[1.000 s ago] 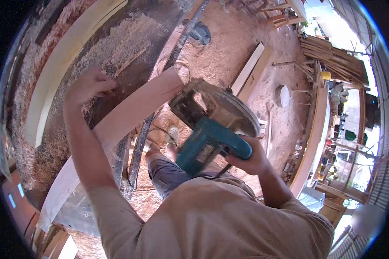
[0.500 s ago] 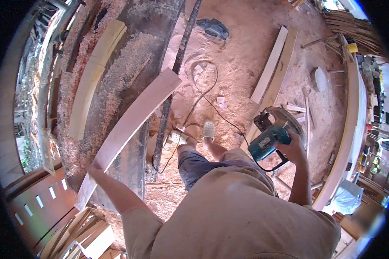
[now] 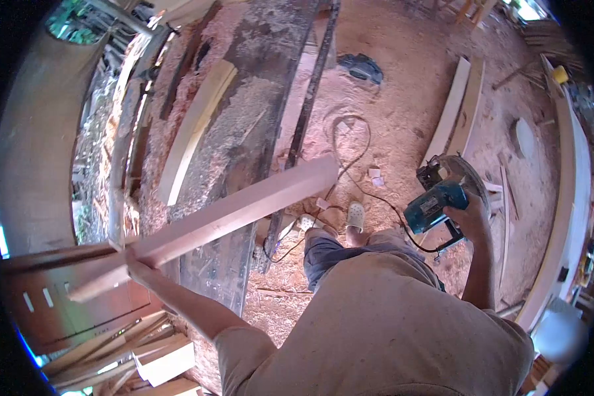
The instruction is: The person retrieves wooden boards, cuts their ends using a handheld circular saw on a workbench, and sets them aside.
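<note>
Wooden board [image 3: 244,208], long and pale, slants across the head view from lower left up to the centre. We grip it near its lower-left end with our left hand [image 3: 138,265], fingers closed at its edge. It crosses above a dark workbench [image 3: 244,119], and its far end reaches past the bench's right side, over the floor. In our right hand [image 3: 467,214], well apart to the right, we hold a teal power saw [image 3: 435,206], fingers wrapped around its handle. A black cord [image 3: 384,198] runs from the saw and loops over the reddish, dusty floor [image 3: 402,99] near our light-coloured clogs [image 3: 355,214].

On the bench lies a curved timber [image 3: 198,132], with wood shavings around it. Two planks [image 3: 450,109] lie side by side on the floor, above the saw in this view. A dark blue object [image 3: 361,68] sits on the floor beyond our feet, right of the bench.
</note>
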{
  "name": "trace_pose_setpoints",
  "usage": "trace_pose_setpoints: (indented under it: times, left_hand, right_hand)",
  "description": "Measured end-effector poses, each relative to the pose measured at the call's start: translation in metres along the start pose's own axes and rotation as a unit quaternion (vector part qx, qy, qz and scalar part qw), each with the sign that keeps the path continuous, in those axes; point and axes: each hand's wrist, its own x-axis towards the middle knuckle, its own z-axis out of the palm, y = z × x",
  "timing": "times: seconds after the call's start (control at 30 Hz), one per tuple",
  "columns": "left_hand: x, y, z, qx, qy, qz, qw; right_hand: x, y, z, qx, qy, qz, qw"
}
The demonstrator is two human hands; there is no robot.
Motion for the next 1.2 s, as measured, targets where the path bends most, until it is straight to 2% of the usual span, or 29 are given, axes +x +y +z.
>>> trace_pose_setpoints:
  times: [0.03, 0.07, 0.13, 0.17, 0.23, 0.27, 0.33, 0.37, 0.43, 0.5, 0.53, 0.57, 0.6, 0.67, 0.7, 0.77, 0.8, 0.87, 0.93, 1.0, 1.03, 1.07, 1.13, 1.2]
  left_hand:
    - [0.054, 0.006, -0.014, 0.039, -0.008, 0.022, 0.999]
    - [0.011, 0.054, -0.001, 0.067, -0.033, 0.039, 0.996]
    - [0.04, 0.09, 0.0, 0.106, -0.061, 0.125, 0.985]
    - [0.042, 0.105, -0.001, 0.103, -0.062, 0.135, 0.984]
    - [0.034, 0.134, 0.002, 0.224, -0.138, 0.216, 0.94]
    - [0.02, 0.139, 0.009, 0.223, -0.14, 0.221, 0.939]
    - [-0.013, 0.136, 0.02, 0.227, -0.207, 0.299, 0.903]
    - [-0.025, 0.133, 0.023, 0.299, -0.236, 0.308, 0.872]
    - [-0.067, 0.118, 0.034, 0.224, -0.378, 0.208, 0.874]
    - [-0.086, 0.078, 0.049, 0.249, -0.407, 0.201, 0.855]
    - [-0.09, 0.057, 0.055, 0.335, -0.425, 0.275, 0.794]
    - [-0.11, 0.04, 0.064, 0.293, -0.44, 0.26, 0.808]
    - [-0.126, 0.038, 0.07, 0.413, -0.426, 0.285, 0.753]
    - [-0.142, 0.015, 0.078, 0.445, -0.446, 0.324, 0.706]
    - [-0.137, -0.001, 0.082, 0.442, -0.45, 0.32, 0.707]
    - [-0.131, -0.026, 0.081, 0.503, -0.509, 0.359, 0.598]
    - [-0.129, -0.036, 0.08, 0.502, -0.515, 0.352, 0.599]
    - [-0.132, -0.042, 0.086, 0.55, -0.509, 0.386, 0.538]
    - [-0.107, -0.068, 0.08, 0.535, -0.521, 0.382, 0.544]
    - [-0.083, -0.101, 0.07, 0.566, -0.508, 0.39, 0.519]
    - [-0.084, -0.109, 0.07, 0.617, -0.489, 0.324, 0.525]
    - [-0.07, -0.134, 0.066, 0.617, -0.487, 0.322, 0.527]
    - [-0.039, -0.19, 0.056, 0.604, -0.403, 0.434, 0.533]
    - [-0.068, -0.162, 0.065, 0.613, -0.435, 0.388, 0.533]
  right_hand:
    - [0.002, 0.001, 0.001, 0.009, 0.001, -0.001, 1.0]
    - [0.003, -0.005, 0.001, 0.013, -0.004, -0.01, 1.0]
    - [-0.001, -0.015, -0.001, 0.005, -0.009, 0.012, 1.0]
    - [0.002, -0.008, 0.001, 0.028, -0.014, -0.004, 1.0]
    - [0.004, -0.009, 0.007, 0.056, -0.001, -0.031, 0.998]
    - [0.003, -0.009, 0.008, 0.071, 0.008, -0.055, 0.996]
    - [0.001, -0.021, 0.009, 0.086, -0.003, -0.032, 0.996]
    - [0.001, -0.026, 0.009, 0.097, -0.013, -0.012, 0.995]
    - [0.005, -0.026, 0.012, 0.086, -0.024, -0.009, 0.996]
    - [0.007, -0.03, 0.01, 0.072, -0.033, -0.006, 0.997]
    - [0.005, -0.036, 0.009, 0.063, -0.038, 0.01, 0.997]
    - [0.004, -0.039, 0.008, 0.053, -0.042, 0.027, 0.997]
    - [0.004, -0.038, 0.009, 0.05, -0.041, 0.028, 0.998]
    - [0.005, -0.033, 0.011, 0.068, -0.032, 0.006, 0.997]
    - [0.005, -0.033, 0.01, 0.063, -0.029, 0.008, 0.998]
    - [0.0, -0.03, 0.007, 0.076, -0.031, -0.002, 0.997]
    - [-0.002, -0.028, 0.005, 0.069, -0.031, 0.003, 0.997]
    - [-0.003, -0.024, 0.004, 0.072, -0.034, 0.035, 0.996]
    - [-0.007, -0.028, 0.01, 0.084, 0.005, 0.005, 0.996]
    - [-0.009, -0.027, 0.011, 0.051, 0.014, -0.01, 0.999]
    - [-0.01, -0.027, 0.012, 0.05, 0.013, -0.011, 0.999]
    - [-0.009, -0.027, 0.012, 0.031, -0.001, 0.014, 0.999]
    - [-0.007, -0.03, 0.014, 0.004, -0.014, 0.033, 0.999]
    - [-0.012, -0.032, 0.021, 0.024, -0.026, 0.012, 0.999]
